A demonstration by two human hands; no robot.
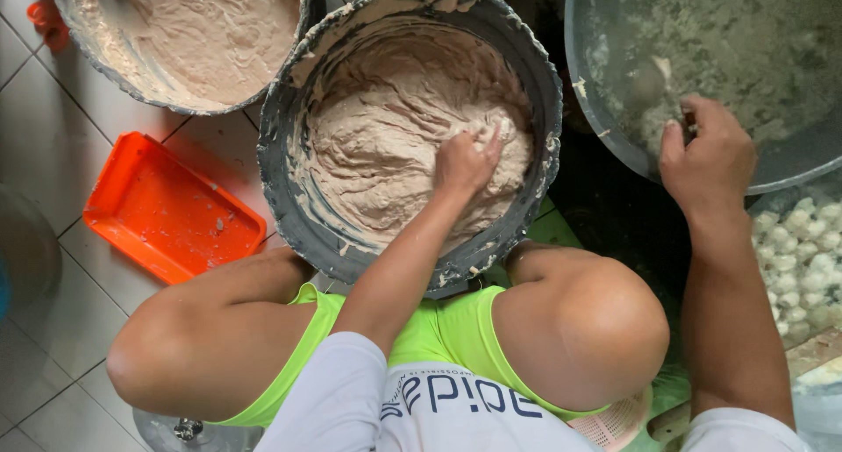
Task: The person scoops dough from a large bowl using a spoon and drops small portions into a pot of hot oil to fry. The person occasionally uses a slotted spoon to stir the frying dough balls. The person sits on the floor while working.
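Head view shows my left hand [465,161] sunk, fingers curled shut on a lump, in the pale beige paste [386,145] filling the paste-smeared grey round bucket [289,145] between my knees. My right hand [709,158] is closed around a small dark handle at the near edge of the big grey metal basin [789,66], far right. I judge squeezing evenly and keeping each lump small works best.
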